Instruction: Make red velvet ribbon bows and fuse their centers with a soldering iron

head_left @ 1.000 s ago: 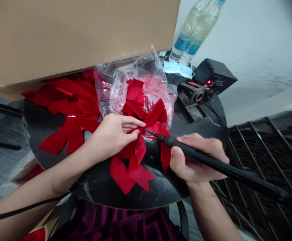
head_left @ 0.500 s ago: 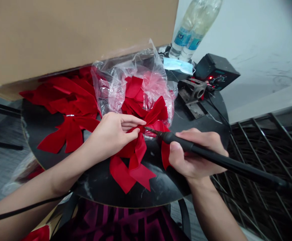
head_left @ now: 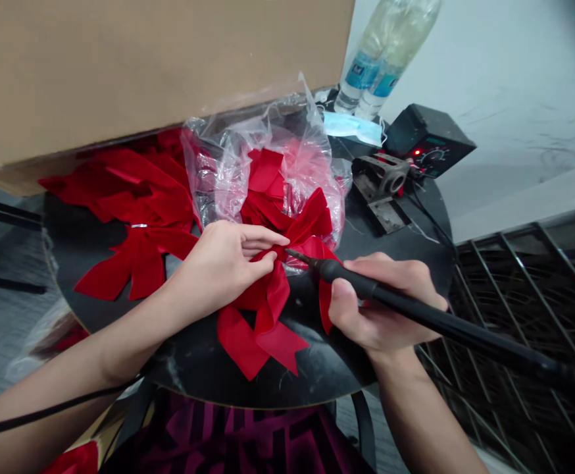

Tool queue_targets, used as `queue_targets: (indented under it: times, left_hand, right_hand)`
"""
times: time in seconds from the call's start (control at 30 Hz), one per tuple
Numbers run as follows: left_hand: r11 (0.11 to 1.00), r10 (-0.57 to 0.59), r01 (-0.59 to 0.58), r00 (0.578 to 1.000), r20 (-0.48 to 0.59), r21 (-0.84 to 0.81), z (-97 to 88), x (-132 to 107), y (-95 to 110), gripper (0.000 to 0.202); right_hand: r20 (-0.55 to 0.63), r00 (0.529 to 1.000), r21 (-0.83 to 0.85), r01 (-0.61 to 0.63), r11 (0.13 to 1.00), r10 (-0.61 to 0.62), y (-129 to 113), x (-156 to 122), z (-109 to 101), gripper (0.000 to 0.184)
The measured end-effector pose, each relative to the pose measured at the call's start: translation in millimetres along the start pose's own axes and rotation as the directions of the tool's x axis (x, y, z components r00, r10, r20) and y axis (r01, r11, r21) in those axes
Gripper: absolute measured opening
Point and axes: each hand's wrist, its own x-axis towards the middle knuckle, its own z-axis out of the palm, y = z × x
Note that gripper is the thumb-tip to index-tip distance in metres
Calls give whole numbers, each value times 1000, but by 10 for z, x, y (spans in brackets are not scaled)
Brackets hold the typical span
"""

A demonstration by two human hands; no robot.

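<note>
My left hand (head_left: 221,263) pinches the knot of a red ribbon bow (head_left: 260,316) lying on the round black table (head_left: 193,362). My right hand (head_left: 381,306) grips a black soldering iron (head_left: 430,316) like a pen. Its metal tip touches the bow's centre right beside my left fingertips. One red ribbon tail hangs under my right thumb.
A clear plastic bag (head_left: 268,171) of red bows lies behind my hands, with more loose red bows (head_left: 129,204) to the left. A cardboard flap (head_left: 144,66) overhangs the back. The soldering station (head_left: 428,141), an iron stand (head_left: 381,184), a face mask (head_left: 351,128) and two water bottles (head_left: 381,59) stand at the back right. A black wire rack (head_left: 529,309) is on the right.
Almost nothing has moved: my right hand and the iron have shifted slightly up and left, and the tip stays at the bow's centre.
</note>
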Motion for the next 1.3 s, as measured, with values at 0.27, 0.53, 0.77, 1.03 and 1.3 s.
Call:
queue_targets:
  times: [0.27,0.53,0.77,1.03,1.3]
  left_hand:
    - [1000,14,-14,1000,-1,17,4,7,-5,31]
    - [1000,10,-9,1000,-14,24,12,16,-14,29]
    - [999,24,-24,1000,-16,43,11,22,-26,28]
    - [999,22,-22,1000,-17,50,13,13,-14,28]
    - [999,20,-19,1000,-21,50,21,7,6,27]
  right_hand:
    - [9,999,-3,33,999,-33,19,3,10,13]
    - [-101,990,-10,101,995,-102,8,4,-29,8]
    - [-32,998,11,61,998,-60,-71,-9,-24,10]
    - [-19,999,21,32,999,-31,-70,-25,-9,10]
    - [11,999,36,40,999,-40,-49,-21,4,9]
